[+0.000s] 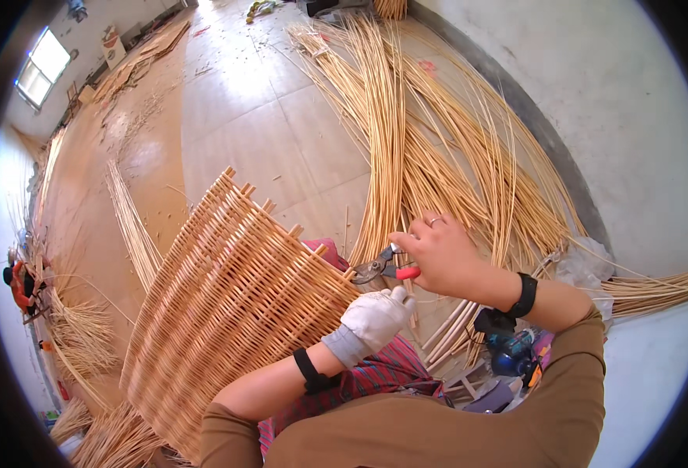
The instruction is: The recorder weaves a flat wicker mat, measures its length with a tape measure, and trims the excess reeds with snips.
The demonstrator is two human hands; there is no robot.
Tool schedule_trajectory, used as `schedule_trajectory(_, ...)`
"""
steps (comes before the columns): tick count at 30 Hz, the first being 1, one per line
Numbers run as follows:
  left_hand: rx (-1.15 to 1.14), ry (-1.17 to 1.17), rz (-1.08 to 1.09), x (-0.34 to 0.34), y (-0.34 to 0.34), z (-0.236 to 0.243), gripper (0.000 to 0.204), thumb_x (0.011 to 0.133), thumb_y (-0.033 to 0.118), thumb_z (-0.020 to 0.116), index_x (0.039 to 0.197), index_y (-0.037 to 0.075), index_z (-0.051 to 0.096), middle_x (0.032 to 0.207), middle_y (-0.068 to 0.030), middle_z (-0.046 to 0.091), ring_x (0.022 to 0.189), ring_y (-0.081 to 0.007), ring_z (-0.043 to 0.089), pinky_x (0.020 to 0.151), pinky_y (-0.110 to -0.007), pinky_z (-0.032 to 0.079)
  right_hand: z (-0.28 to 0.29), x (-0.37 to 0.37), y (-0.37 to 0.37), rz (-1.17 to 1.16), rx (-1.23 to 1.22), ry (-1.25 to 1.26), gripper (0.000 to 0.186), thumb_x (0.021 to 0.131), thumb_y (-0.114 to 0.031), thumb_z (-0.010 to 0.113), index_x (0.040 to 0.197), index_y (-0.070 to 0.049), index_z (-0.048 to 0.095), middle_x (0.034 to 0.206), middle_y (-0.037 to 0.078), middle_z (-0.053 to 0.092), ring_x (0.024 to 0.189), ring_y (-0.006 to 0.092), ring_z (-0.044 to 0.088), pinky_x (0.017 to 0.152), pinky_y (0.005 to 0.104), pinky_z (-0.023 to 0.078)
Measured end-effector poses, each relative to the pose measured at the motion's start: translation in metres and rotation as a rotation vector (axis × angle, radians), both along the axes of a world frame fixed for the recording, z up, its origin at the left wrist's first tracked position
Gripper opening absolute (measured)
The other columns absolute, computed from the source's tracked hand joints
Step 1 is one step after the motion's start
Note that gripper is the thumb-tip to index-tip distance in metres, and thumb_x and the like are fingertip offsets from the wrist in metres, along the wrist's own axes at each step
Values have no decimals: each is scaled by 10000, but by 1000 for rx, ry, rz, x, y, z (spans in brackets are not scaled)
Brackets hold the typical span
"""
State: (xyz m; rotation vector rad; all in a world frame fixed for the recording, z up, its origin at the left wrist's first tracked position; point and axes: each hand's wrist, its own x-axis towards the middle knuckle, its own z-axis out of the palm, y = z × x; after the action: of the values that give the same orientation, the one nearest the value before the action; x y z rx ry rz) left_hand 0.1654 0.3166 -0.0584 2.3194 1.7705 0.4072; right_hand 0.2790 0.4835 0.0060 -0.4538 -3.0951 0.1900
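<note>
A large woven wicker panel [235,304] leans up in front of me, slanting to the left, with short stake ends sticking out along its upper edge. My right hand [445,253], bare with a ring, is closed around red-handled pruning shears [379,267]. The shears' blades are at the panel's right corner, by a stake end. Just below the blades is my left hand [379,318], in a white glove, beside that corner. Its fingers are bent and pressed together; what they hold, if anything, is hidden.
Long bundles of cane [437,156] cover the floor ahead and to the right, by the wall. More cane [83,331] lies at the left, near a person in orange [24,285]. Close to my right elbow are a blue bottle [511,355] and clear plastic wrap [581,269].
</note>
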Motion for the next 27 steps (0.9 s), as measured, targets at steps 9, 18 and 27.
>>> schedule_trajectory(9,-7,-126,-10,-6,-1,-8,233,861,104,598,1092,80,606,958,-97,592,722,-292,696,566,-432,557,-31,14,-15,-67,-13,174,510,715,-336,832,1166,-139,700,915,70,658,965,288,624,836,429,476)
schedule_trajectory(18,-52,-339,-257,-10,-6,37,270,834,96,594,1102,80,566,877,-112,579,689,-317,674,563,-447,542,2,10,57,259,-196,-81,443,747,-307,822,1137,-132,705,984,75,714,945,307,684,817,439,552)
schedule_trajectory(27,-116,-89,-593,-38,-37,93,211,843,256,652,964,97,582,881,-71,654,786,-284,713,641,-429,587,9,39,41,-255,-729,107,390,839,-265,795,1148,-63,668,824,91,611,764,241,614,730,352,512)
